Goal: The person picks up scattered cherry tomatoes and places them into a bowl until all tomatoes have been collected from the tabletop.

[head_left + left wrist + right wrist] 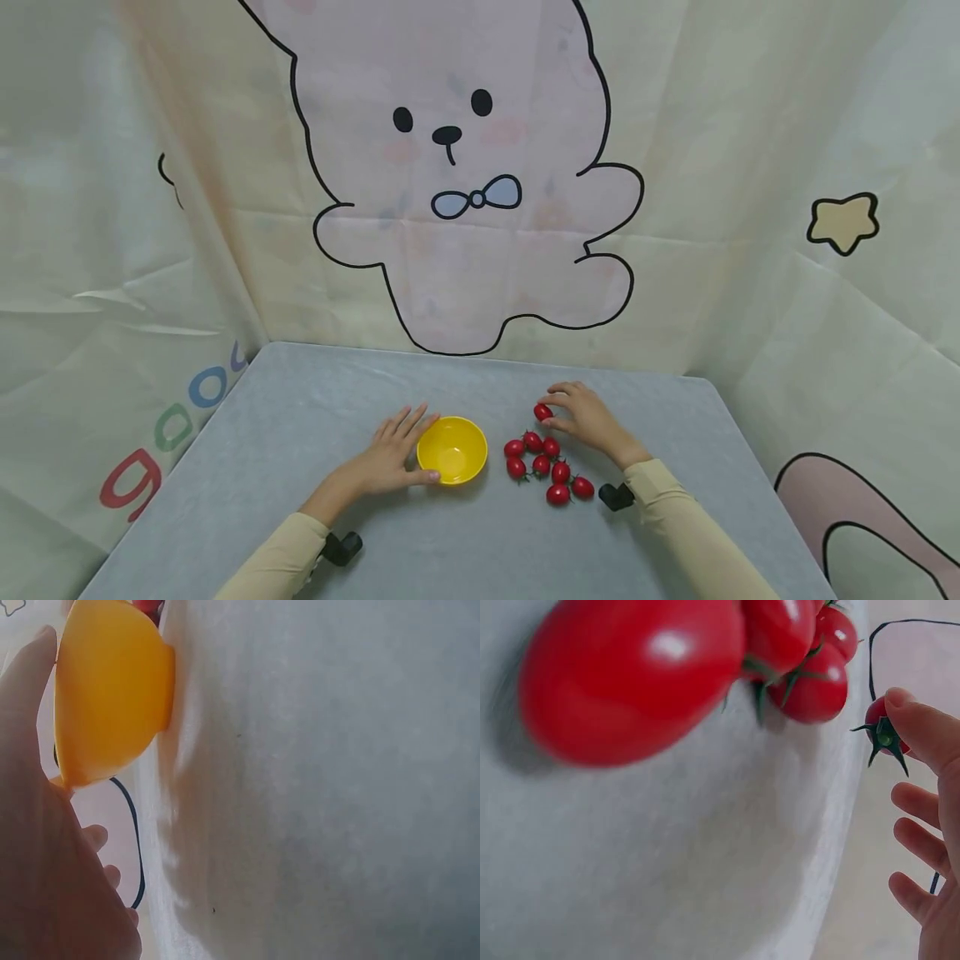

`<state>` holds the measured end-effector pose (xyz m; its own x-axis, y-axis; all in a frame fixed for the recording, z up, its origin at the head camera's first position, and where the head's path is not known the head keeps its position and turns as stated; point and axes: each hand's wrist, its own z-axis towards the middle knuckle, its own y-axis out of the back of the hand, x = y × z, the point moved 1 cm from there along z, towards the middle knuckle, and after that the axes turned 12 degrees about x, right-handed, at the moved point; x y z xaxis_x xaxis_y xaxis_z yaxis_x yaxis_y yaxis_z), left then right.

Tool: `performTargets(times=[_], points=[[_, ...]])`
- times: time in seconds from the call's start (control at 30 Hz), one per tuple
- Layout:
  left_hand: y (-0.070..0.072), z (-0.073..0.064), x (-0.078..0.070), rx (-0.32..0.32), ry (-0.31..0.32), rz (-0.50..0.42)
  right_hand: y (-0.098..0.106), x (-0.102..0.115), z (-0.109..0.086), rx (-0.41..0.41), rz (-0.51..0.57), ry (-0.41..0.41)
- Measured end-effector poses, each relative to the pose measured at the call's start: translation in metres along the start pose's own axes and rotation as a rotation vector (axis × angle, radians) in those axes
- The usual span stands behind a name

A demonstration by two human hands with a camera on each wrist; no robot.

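A yellow bowl stands upright on the table, with nothing visible inside it. My left hand holds its left side between thumb and index finger, the other fingers spread away. In the left wrist view the bowl shows side-on beside the thumb. My right hand pinches a cherry tomato between thumb and forefinger, above the table; its green stem end faces the right wrist camera. The remaining right fingers are apart from it. Several more cherry tomatoes lie clustered between the bowl and my right hand.
A pale grey cloth covers the table. Behind it hangs a cream curtain with a printed bear, and similar curtains flank both sides. Each wrist bears a black device. One tomato looms close to the right wrist camera.
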<state>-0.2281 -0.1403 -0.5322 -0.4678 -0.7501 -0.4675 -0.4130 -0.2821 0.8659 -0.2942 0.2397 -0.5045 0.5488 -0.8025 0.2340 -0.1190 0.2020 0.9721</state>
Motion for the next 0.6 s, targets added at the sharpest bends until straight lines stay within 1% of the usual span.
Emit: performTargets(times=[0.17,0.33,0.43,0.6], points=[[-0.002,0.000,0.001,0.018,-0.003,-0.018,0.007,0.016,0.004,0.013,0.015,0.007],[-0.002,0.001,-0.001,0.005,-0.018,-0.049,0.014,0.036,0.008,0.034,0.015,0.012],[-0.004,0.001,-0.001,0.027,-0.003,-0.065,0.018,0.049,0.012,0.050,0.017,0.031],[-0.004,0.001,-0.001,0.029,0.013,-0.107,0.020,0.069,0.022,0.062,-0.027,0.094]])
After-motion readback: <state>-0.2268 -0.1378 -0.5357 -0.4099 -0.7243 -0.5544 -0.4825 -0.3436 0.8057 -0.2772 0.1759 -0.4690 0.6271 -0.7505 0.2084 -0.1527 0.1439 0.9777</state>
